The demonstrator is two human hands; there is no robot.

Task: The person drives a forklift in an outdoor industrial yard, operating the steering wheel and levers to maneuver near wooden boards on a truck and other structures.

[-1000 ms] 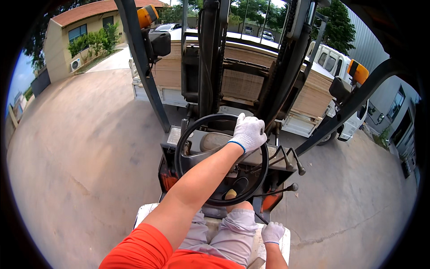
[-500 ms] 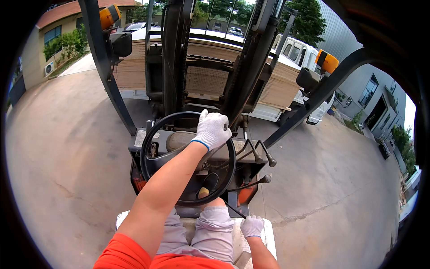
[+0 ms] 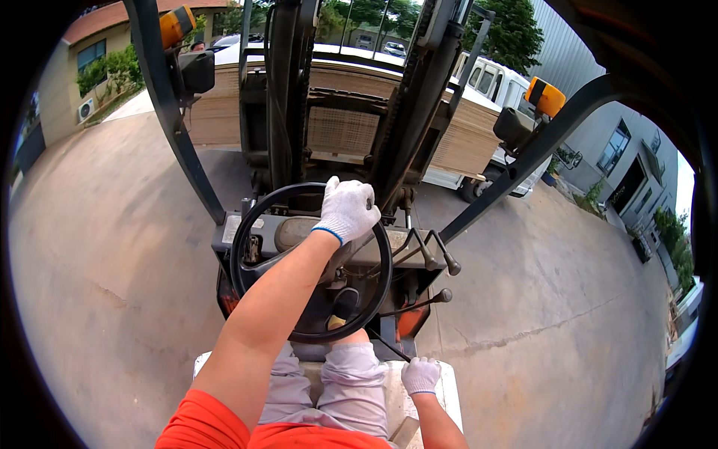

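White-gloved left hand (image 3: 346, 209) grip closed on steering wheel (image 3: 254, 224) | right hand (image 3: 421, 375) fisted on seat (image 3: 449, 393)

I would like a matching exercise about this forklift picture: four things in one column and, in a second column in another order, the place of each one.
Things:
1. left hand in a white glove
2. right hand in a white glove
3. orange warning lamp
4. black-knobbed control levers

Places:
A. on the upper right post of the cab
B. on the top of the black steering wheel
C. low, beside the right thigh on the pale seat
D. right of the wheel, on the dashboard

Pairs: 1-B, 2-C, 3-A, 4-D
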